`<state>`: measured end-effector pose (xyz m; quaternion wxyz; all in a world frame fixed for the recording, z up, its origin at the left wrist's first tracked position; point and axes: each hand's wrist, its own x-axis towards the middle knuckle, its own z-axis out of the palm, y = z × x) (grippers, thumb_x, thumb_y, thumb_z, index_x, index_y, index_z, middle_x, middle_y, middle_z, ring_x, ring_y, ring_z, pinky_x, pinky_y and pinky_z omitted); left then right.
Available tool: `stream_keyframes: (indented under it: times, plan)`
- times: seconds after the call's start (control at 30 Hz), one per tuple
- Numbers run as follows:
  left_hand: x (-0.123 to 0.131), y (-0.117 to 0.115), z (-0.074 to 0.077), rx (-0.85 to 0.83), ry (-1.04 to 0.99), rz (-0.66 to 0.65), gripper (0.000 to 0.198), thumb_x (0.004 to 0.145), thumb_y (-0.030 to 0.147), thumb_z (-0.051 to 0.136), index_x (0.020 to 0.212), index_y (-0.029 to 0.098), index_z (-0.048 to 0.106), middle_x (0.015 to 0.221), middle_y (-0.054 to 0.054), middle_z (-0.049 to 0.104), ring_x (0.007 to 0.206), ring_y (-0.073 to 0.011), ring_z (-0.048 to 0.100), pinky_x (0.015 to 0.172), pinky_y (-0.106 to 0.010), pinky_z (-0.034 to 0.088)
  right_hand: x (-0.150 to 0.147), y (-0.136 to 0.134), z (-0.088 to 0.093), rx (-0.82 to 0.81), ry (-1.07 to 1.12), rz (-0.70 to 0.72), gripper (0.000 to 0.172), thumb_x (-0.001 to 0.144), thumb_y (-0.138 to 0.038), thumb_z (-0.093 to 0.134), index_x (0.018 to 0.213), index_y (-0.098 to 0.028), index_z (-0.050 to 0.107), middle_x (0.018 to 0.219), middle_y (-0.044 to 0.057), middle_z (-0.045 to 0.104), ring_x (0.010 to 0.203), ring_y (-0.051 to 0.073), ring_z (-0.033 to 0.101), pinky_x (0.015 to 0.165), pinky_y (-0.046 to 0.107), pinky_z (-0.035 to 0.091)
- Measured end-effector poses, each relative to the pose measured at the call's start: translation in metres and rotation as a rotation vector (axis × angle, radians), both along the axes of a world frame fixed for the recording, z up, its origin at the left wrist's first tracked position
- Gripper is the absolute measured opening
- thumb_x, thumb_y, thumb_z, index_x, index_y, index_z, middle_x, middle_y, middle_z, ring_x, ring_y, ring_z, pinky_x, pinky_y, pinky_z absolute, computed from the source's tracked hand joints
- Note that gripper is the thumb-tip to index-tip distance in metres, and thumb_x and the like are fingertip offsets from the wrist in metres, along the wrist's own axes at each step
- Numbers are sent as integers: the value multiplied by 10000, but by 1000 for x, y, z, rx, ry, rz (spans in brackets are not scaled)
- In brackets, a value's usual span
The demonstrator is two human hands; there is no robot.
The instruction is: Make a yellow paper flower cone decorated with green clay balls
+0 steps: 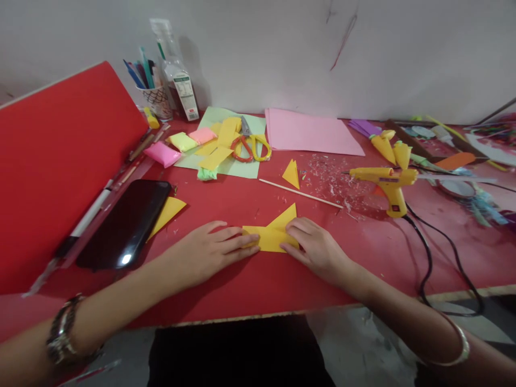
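Note:
A partly folded piece of yellow paper (271, 240) lies on the red table in front of me, with a pointed flap sticking up at its back right. My left hand (209, 250) rests on its left end, fingers stretched out flat over the paper; the thumb is hidden. At the right end, my right hand (316, 247) pinches the paper between thumb and bent fingers. Behind it stands a small folded yellow triangle (292, 173), beside a thin white stick (300, 193). Another yellow paper triangle (167, 216) is partly under a black phone (127, 223).
A yellow glue gun (385, 183) with a black cord sits at right, near scattered paper scraps (330, 180). Scissors (250, 145), yellow strips and pink sheets (312, 131) lie behind. A pen cup (157, 102), a bottle (183, 91) and a red board (68, 161) stand left.

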<state>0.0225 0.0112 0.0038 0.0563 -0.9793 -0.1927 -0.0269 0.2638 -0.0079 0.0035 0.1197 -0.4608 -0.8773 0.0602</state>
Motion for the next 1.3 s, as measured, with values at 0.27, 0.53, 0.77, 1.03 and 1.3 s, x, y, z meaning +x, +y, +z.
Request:
stream_keyframes:
  times: [0.27,0.53,0.77,1.03,1.3]
  plan:
    - [-16,-3,-1,-138,36,74,401,913,195,226,1291,296,312,1261,45,489,1149,-110,418,947,-273,247,-3,-10,3,242,-87,40,261,843,-180,384,1074,-142,500,985,131,561,906,221,536,731,371,483]
    - [-14,-2,-4,-131,-1,90,404,912,175,228,1286,296,319,1256,52,493,1147,-127,414,973,-309,221,-15,-16,7,183,-252,240,400,811,-98,427,1170,-264,493,1173,93,524,1075,241,486,869,424,425]
    - [-16,1,-4,-93,-80,27,394,899,133,248,1235,272,401,1216,45,532,1109,-121,445,949,-296,248,7,-22,12,190,-293,214,468,770,-33,401,1148,-284,516,1184,80,539,1095,247,485,865,453,426]
    - [-22,4,-5,-159,-81,43,507,845,25,224,1215,304,430,1211,67,535,1112,-101,447,957,-280,268,35,-38,13,137,-318,127,537,701,-7,387,1144,-278,526,1198,79,524,1106,254,470,837,457,449]
    - [-19,1,-3,-189,-56,77,515,833,13,255,1213,310,434,1214,53,533,1139,-106,432,975,-302,284,45,-46,17,78,-225,61,516,708,-14,320,1095,-254,563,1173,76,536,1063,216,500,810,422,476]
